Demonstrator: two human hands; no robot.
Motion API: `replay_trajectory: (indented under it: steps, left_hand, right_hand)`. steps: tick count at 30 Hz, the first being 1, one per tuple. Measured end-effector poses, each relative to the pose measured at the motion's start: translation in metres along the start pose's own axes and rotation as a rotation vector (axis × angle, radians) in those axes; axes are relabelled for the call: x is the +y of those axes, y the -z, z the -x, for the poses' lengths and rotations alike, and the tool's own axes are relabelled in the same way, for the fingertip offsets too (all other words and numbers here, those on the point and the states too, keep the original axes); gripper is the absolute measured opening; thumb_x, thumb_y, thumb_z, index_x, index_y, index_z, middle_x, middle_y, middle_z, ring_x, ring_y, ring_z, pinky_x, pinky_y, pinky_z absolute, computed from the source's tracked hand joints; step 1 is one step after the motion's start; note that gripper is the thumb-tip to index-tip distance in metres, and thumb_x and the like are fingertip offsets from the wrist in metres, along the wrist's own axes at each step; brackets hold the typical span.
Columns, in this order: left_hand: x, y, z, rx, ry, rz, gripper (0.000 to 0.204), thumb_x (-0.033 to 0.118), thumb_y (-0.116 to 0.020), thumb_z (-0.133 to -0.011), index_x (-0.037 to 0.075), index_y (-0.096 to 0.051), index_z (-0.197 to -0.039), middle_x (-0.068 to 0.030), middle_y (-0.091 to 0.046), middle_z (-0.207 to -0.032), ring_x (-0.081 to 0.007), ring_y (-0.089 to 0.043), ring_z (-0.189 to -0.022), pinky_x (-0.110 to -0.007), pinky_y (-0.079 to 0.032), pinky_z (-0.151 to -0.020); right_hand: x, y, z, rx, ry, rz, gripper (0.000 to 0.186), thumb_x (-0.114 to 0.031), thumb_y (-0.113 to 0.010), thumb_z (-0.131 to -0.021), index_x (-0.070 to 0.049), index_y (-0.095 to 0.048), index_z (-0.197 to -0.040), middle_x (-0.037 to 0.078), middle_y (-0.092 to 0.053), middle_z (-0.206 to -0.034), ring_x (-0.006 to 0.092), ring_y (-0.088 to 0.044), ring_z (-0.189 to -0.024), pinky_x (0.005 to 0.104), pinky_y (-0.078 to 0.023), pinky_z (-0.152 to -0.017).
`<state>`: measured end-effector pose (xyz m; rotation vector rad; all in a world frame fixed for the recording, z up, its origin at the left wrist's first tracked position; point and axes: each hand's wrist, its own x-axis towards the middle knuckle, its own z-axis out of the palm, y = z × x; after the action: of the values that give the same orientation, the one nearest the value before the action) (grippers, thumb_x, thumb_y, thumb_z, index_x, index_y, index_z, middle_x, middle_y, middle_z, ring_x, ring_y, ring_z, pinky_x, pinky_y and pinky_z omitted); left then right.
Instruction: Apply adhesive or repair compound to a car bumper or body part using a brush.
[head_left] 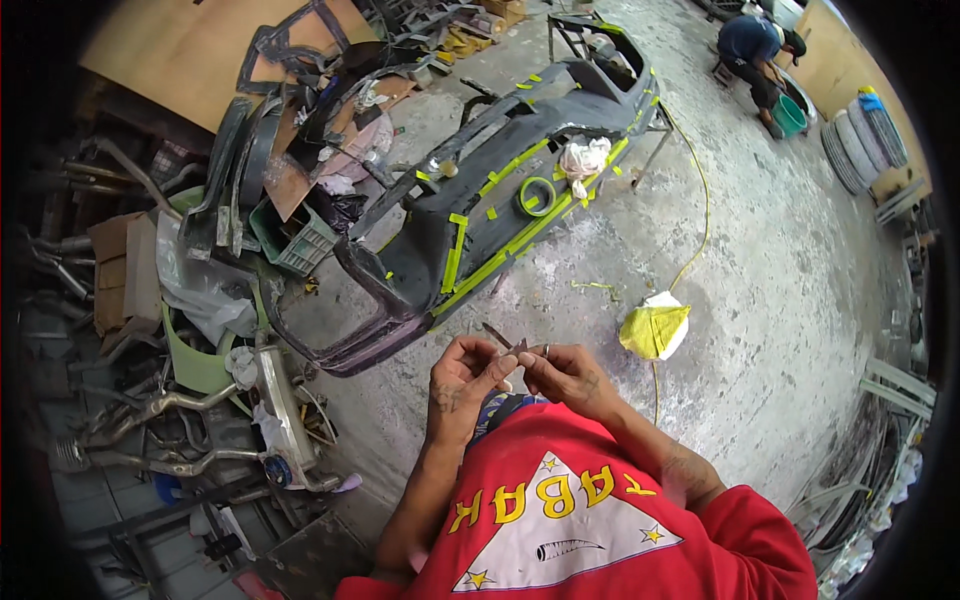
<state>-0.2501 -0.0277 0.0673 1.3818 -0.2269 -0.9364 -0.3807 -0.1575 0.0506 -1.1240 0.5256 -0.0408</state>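
Note:
Both my hands meet in front of my red shirt. Between the fingertips of my left hand (pixel 470 372) and my right hand (pixel 568 378) is a small, thin reddish-brown piece (pixel 517 349). A narrow dark strip of it points up and away; its exact kind is too small to make out. Both hands are closed in a pinch, thumbs close together. Beyond them a dark grey car bumper (pixel 480 170) rests on a stand, edged with yellow-green masking tape (pixel 520 240). A tape roll (pixel 522 204) and a crumpled white cloth (pixel 585 157) lie on it.
Exhaust pipes and a muffler (pixel 280 405), a cardboard box (pixel 125 275) and a green crate (pixel 300 243) crowd the left. A yellow hose (pixel 706 215) and yellow-and-white bundle (pixel 650 330) lie on the floor. A person (pixel 750 45) bends over a green bucket (pixel 788 118) near stacked tires (pixel 860 145).

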Motion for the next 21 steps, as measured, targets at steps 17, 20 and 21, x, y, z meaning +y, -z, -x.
replay_trajectory:
  steps: [17,20,21]
  left_hand:
    - [0.004,-0.001,0.009,-0.02,0.082,-0.237,0.021,0.021,-0.073,-0.09,0.003,-0.065,-0.085,0.0005,-0.059,-0.068,-0.0063,-0.053,-0.06,-0.022,-0.042,-0.058]
    - [-0.003,0.002,0.01,-0.066,0.083,-0.226,0.027,0.027,-0.073,-0.091,0.004,-0.064,-0.08,0.0,-0.061,-0.067,-0.0051,-0.053,-0.059,-0.02,-0.042,-0.056]
    - [-0.003,0.001,0.011,-0.068,0.099,-0.185,0.027,0.026,-0.073,-0.091,0.004,-0.063,-0.079,0.0005,-0.06,-0.066,-0.0049,-0.052,-0.058,-0.021,-0.041,-0.055]
  right_hand:
    - [-0.012,-0.001,0.011,0.029,0.02,0.139,0.032,-0.031,-0.055,-0.102,-0.002,-0.069,-0.102,-0.002,-0.058,-0.073,0.0055,-0.049,-0.066,0.024,-0.04,-0.058]
    - [-0.01,-0.004,0.014,0.02,-0.01,0.15,0.032,-0.03,-0.056,-0.102,0.001,-0.067,-0.098,0.0,-0.061,-0.076,0.0068,-0.053,-0.07,0.0249,-0.043,-0.062]
    - [-0.008,-0.004,0.015,0.048,0.007,0.136,0.033,-0.03,-0.057,-0.102,0.0,-0.067,-0.095,0.0,-0.061,-0.075,0.0068,-0.053,-0.07,0.025,-0.043,-0.061]
